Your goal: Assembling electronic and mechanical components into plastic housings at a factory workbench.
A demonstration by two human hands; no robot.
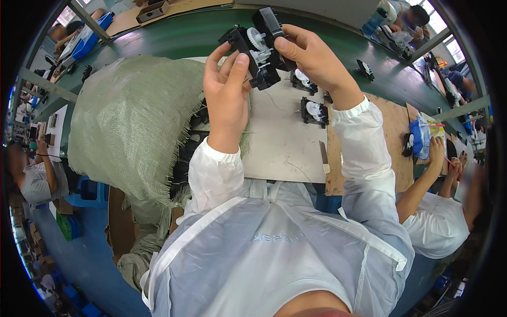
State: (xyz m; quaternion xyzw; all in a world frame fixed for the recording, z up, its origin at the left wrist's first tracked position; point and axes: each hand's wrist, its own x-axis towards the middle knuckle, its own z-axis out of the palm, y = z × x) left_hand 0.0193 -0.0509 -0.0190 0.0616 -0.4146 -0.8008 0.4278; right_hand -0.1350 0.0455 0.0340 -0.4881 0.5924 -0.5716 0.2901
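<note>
Over the far part of the work surface, my left hand (pixel 226 87) grips a black plastic gear assembly (pixel 259 71) with white gears on its face. My right hand (pixel 317 55) pinches a black boxy plastic part (pixel 268 22) against the right side of that assembly. Whether the two pieces are joined, I cannot tell. Below my right hand, a similar gear assembly (pixel 315 111) lies on the pale board (pixel 280 150). Another one (pixel 302 81) sits just beyond it, partly covered by my right hand.
A large green woven sack (pixel 132 111) bulges at my left, with black parts (pixel 196 140) under its frayed edge. A thin knife-like strip (pixel 324 157) lies on the board's right edge. One more gear assembly (pixel 365 70) rests on the green bench. Co-workers sit on both sides.
</note>
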